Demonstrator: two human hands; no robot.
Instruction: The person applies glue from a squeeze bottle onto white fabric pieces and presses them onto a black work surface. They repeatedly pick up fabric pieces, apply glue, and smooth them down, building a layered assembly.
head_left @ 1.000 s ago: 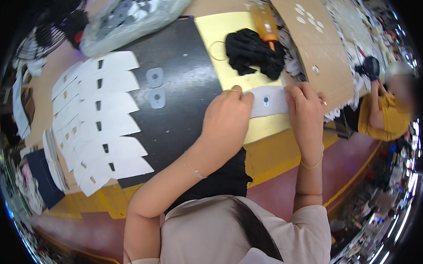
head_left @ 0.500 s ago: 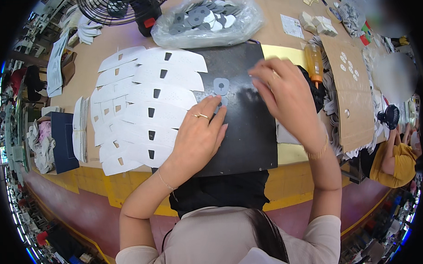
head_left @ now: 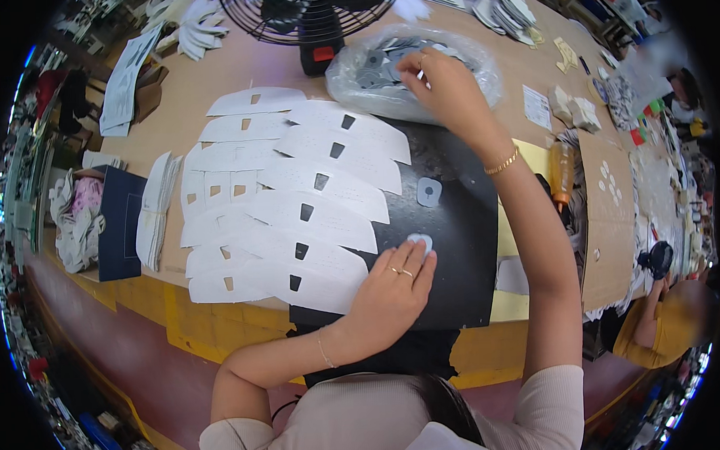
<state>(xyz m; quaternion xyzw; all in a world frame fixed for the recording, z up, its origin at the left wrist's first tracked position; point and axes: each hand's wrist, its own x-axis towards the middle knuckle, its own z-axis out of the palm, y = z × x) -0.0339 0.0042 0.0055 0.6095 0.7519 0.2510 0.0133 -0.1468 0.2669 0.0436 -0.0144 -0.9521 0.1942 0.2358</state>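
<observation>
My left hand (head_left: 395, 287) lies with fingers stretched forward on a black board (head_left: 464, 261). Its fingertips rest on a small grey rounded piece (head_left: 421, 240), partly covering it. Just beyond sits another such piece (head_left: 429, 192) with a ring mark in its middle. At the board's far side, my right hand (head_left: 449, 83) reaches over a clear plastic bag (head_left: 482, 82) full of similar grey and white pieces. Its fingers are bent, thumb and forefinger apart, and I make out nothing held. Left of the board, overlapping white panels (head_left: 334, 178) with small dark cutouts fan out, partly onto it.
A black fan (head_left: 314, 36) stands behind the panels. To the right are an orange-brown bottle (head_left: 562, 170) and a cardboard sheet (head_left: 609, 256). A dark blue box (head_left: 124, 225) and a bundle of white panels (head_left: 157, 208) are at left. Someone in yellow sits far right.
My right hand has gone from above the board's right side to the bag at the back. The left hand's fingers still rest at the nearer grey piece. The whole view has shifted.
</observation>
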